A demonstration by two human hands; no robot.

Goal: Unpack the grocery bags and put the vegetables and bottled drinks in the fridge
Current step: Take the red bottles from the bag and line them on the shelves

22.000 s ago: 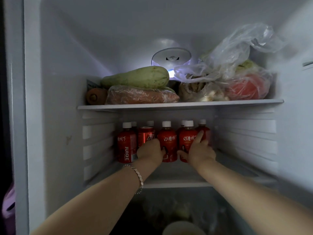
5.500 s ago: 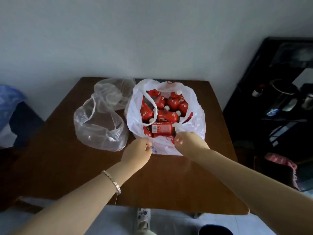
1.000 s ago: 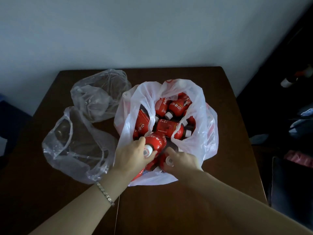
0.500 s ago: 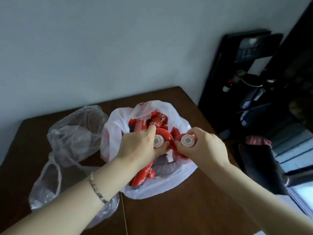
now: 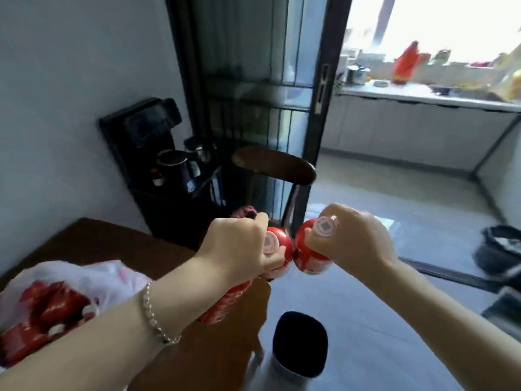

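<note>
My left hand is shut on red juice bottles; a white cap shows by my fingers and more red bottle body hangs below my wrist. My right hand grips another red juice bottle by its white-capped top. Both hands are held up side by side past the table's right edge, the bottles nearly touching. The white grocery bag, still holding several red bottles, lies on the brown table at the lower left. The fridge is out of view.
A dark chair stands just beyond my hands. A black stand with a kettle is against the wall. A dark-framed glass door opens to a kitchen with a counter. A black-topped bin stands on the floor below.
Both hands have lifted the bottles out of the bag and swung right, away from the table. My view has turned from the bag towards the doorway and kitchen.
</note>
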